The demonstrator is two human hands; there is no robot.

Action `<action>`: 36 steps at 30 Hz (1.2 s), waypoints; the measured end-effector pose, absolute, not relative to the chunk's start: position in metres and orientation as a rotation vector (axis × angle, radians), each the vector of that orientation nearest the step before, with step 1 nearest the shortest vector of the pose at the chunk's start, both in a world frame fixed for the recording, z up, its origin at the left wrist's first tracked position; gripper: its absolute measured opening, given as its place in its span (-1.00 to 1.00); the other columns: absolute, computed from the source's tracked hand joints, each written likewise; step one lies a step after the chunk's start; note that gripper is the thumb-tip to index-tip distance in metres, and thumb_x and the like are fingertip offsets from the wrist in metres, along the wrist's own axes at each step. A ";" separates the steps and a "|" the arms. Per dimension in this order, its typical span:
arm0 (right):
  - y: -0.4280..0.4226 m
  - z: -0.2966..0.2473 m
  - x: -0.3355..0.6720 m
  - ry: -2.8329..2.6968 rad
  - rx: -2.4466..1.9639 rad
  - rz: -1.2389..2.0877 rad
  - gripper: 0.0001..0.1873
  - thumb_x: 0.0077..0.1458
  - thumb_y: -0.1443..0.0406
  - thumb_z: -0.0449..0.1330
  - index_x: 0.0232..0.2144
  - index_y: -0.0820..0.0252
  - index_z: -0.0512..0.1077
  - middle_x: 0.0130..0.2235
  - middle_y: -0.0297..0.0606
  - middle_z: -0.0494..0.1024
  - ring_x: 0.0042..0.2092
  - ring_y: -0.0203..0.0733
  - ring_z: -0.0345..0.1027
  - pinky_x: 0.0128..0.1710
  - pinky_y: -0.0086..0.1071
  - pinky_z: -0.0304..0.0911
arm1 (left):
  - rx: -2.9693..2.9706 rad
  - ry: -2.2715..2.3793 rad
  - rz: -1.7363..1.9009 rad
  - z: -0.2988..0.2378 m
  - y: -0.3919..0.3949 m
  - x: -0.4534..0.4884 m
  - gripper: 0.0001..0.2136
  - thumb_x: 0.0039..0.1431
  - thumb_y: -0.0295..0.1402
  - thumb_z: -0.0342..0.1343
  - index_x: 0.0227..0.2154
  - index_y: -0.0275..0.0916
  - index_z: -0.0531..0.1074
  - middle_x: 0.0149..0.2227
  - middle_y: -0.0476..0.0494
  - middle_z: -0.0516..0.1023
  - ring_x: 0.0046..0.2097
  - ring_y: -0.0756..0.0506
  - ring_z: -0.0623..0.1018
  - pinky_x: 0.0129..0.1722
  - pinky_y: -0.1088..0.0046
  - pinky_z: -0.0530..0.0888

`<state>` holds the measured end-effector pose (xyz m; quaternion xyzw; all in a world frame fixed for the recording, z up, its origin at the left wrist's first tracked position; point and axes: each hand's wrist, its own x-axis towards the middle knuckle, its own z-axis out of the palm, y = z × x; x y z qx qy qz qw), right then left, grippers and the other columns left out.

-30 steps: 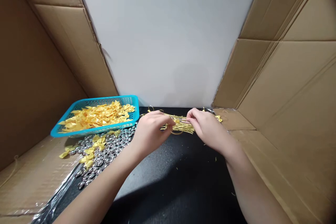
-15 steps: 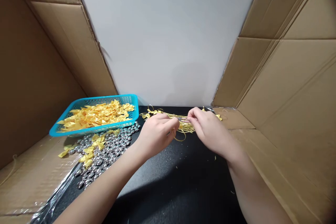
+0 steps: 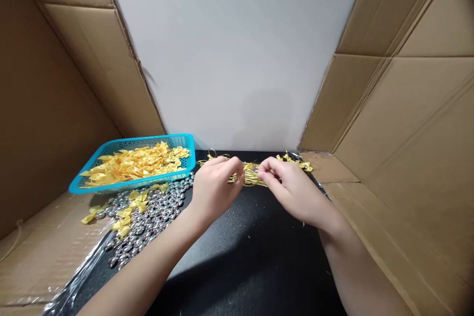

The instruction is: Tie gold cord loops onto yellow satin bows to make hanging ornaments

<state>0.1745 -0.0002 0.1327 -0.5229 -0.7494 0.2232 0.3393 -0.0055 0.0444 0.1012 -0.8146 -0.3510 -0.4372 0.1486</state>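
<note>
My left hand (image 3: pixel 217 185) is closed, fingertips curled together over a bundle of thin gold cords (image 3: pixel 254 178) on the black table. Whatever it pinches is hidden behind the fingers. To its right, my right hand (image 3: pixel 287 185) has thumb and forefinger pressed together above the same bundle. What lies between those fingertips is too small to make out. In the gap between the hands, a yellow ribbon bow (image 3: pixel 249 167) shows over the cords. More yellow bows (image 3: pixel 305 165) lie at the bundle's right end, beyond my right hand.
A blue plastic basket (image 3: pixel 76 186) full of yellow ribbon bows stands at the left. In front of it spread many shiny silver beads (image 3: pixel 148 227), with several loose bows (image 3: pixel 124 219) among them. Cardboard walls (image 3: pixel 418 123) flank the black table (image 3: pixel 237 256); a white panel (image 3: pixel 237 59) stands behind.
My left hand has shifted slightly left and its fingertips have drawn away from my right hand. The gap between the hands is wider, and a yellow bow shows in it.
</note>
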 end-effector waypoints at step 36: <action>0.029 0.112 0.170 -1.505 -0.821 1.049 -0.88 -0.01 0.22 0.32 -0.46 0.15 0.55 -0.31 -0.31 0.49 -0.28 -0.29 0.37 -0.26 -0.35 0.30 | -2.781 -0.979 -1.792 0.104 0.038 -0.006 -0.90 0.07 -0.53 0.21 -0.41 -0.22 0.43 -0.45 0.04 0.55 -0.42 0.05 0.52 -0.39 0.58 0.45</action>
